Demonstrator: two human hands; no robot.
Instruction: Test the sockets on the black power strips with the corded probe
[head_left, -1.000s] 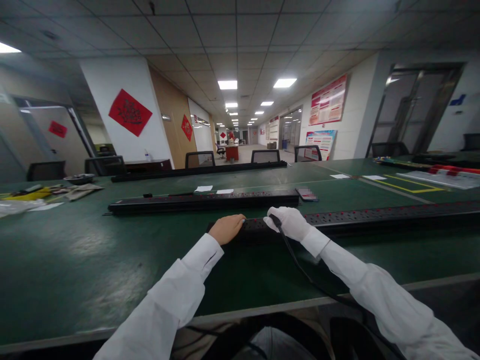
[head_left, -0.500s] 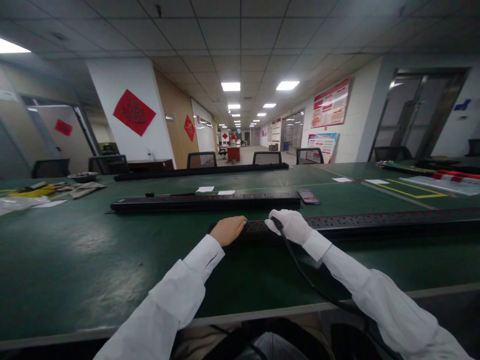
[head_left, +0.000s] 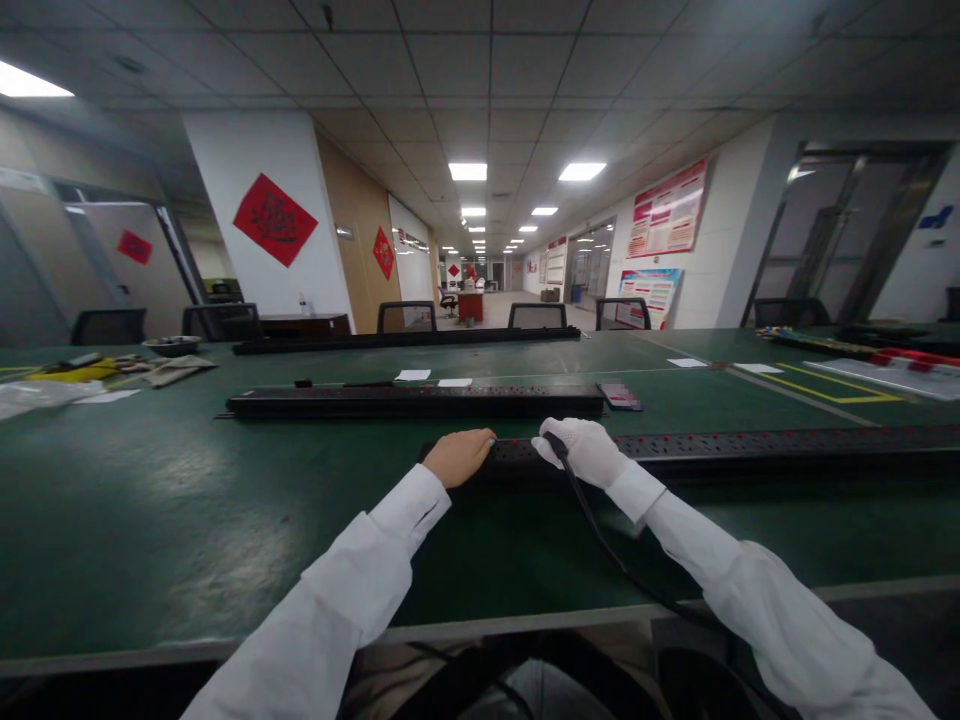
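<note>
A long black power strip (head_left: 720, 446) with a row of sockets and small red parts lies across the green table in front of me. My left hand (head_left: 459, 457), bare, is closed around the strip near its left end, thumb side at the top edge. White-gloved, my right hand (head_left: 581, 452) grips a black plug (head_left: 556, 446) against the strip's socket face. A black cable (head_left: 592, 520) runs from the plug down over the table's front edge. Whether the plug's pins sit inside a socket is hidden by the glove.
Beyond the strip lie another stack of black power strips (head_left: 412, 402), a phone-like item (head_left: 619, 397) and white paper slips (head_left: 454, 382). Farther back is a long black bar (head_left: 405, 341). A yellow item (head_left: 71, 380) and cloth (head_left: 178, 370) are at left, red-and-white pieces (head_left: 919, 362) at right.
The view has shifted very slightly. Both hands keep their places on the strip and plug.
</note>
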